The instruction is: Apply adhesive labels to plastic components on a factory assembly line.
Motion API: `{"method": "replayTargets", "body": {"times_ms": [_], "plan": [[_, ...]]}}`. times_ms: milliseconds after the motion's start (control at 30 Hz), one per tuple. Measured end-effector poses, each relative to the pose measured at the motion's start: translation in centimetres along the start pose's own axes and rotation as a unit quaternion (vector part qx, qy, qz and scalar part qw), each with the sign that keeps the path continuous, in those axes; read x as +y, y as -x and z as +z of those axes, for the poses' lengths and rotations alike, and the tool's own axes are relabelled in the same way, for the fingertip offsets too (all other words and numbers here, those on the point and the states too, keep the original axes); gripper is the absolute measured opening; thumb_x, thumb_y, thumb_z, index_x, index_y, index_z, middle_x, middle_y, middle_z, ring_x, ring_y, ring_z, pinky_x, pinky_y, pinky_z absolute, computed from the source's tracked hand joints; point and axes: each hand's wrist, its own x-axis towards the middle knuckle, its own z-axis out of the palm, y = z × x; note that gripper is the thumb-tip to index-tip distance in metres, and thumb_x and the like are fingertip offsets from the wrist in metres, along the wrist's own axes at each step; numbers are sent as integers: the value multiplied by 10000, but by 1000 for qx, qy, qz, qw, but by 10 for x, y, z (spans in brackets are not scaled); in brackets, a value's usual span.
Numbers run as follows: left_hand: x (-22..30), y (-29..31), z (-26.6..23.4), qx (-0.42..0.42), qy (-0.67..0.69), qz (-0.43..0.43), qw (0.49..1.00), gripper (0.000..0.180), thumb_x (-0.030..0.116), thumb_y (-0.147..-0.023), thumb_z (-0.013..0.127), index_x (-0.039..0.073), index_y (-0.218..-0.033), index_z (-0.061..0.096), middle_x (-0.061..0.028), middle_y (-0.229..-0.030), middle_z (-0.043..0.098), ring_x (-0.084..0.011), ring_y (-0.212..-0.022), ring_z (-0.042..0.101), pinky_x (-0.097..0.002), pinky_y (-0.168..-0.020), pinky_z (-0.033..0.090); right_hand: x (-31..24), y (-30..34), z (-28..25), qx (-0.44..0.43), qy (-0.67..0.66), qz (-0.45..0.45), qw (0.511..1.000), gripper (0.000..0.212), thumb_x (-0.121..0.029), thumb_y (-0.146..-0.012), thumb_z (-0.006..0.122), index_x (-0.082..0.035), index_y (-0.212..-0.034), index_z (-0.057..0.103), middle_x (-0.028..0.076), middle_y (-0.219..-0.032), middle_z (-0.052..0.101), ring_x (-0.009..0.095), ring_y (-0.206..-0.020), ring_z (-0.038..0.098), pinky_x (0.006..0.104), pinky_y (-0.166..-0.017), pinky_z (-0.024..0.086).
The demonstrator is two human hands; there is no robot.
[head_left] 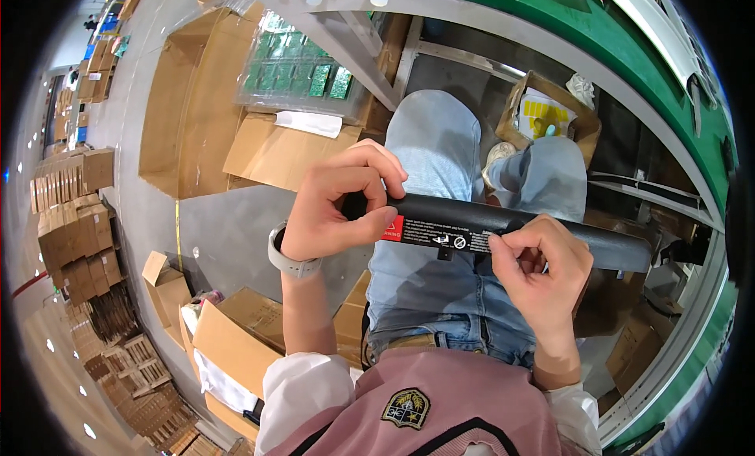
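Currently: label step in hand, judged from grip. Black bar (pixel 511 228) lies level over the lap, above the jeans (pixel 429 299). Left hand (pixel 334 208) wraps the bar's left end, thumb and fingers closed round it. Right hand (pixel 543 267) pinches the label (pixel 440 232) edge at mid-bar, fingertips pressed together. Next move prob. needs steady left support and a fine pinch w/ right. Cardboard boxes (pixel 236 330) on floor at left.
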Motion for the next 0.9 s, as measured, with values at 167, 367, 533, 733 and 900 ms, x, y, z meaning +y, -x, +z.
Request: {"method": "replayTargets", "body": {"times_ms": [167, 367, 533, 733, 900], "plan": [[4, 2, 1, 11, -14, -4, 1000, 154, -30, -649, 646, 14, -600, 506, -72, -854, 605, -227, -899, 573, -348, -800, 458, -1, 1, 1, -1, 3, -11, 1000, 207, 51, -709, 766, -30, -673, 579, 5, -593, 524, 57, -425, 416, 217, -397, 285], [1, 2, 4, 8, -6, -3, 1000, 169, -25, -640, 654, 16, -603, 495, -62, -829, 598, -212, -862, 561, -320, -751, 452, 1, 5, 3, 9, 3, -2, 1000, 205, 47, -708, 770, -27, -680, 580, 8, -591, 523, 55, -427, 413, 216, -400, 283], [6, 7, 11, 20, -80, -9, 997, 282, -6, -624, 677, 33, -580, 400, -111, -896, 581, -187, -763, 546, -287, -640, 431, -3, 2, 1, -7, 21, -3, 1000, 211, 46, -714, 767, -30, -677, 573, 8, -589, 517, 63, -428, 430, 218, -403, 301], [-4, 20, 12, 87, -103, 24, 991, 358, 7, -637, 703, 56, -568, 355, -134, -906, 559, -187, -770, 558, -277, -670, 441, 0, 4, 5, -5, -10, 2, 1000, 198, 36, -722, 759, -26, -663, 580, -18, -577, 502, 21, -469, 408, 182, -441, 279], [-8, 23, 12, 105, -55, 1, 993, 381, 26, -667, 738, 69, -579, 370, -133, -926, 584, -168, -790, 566, -269, -698, 446, -3, 0, -1, -23, -2, 34, 999, 204, 28, -737, 752, -26, -663, 569, -8, -571, 506, 40, -456, 442, 192, -432, 318]]}}
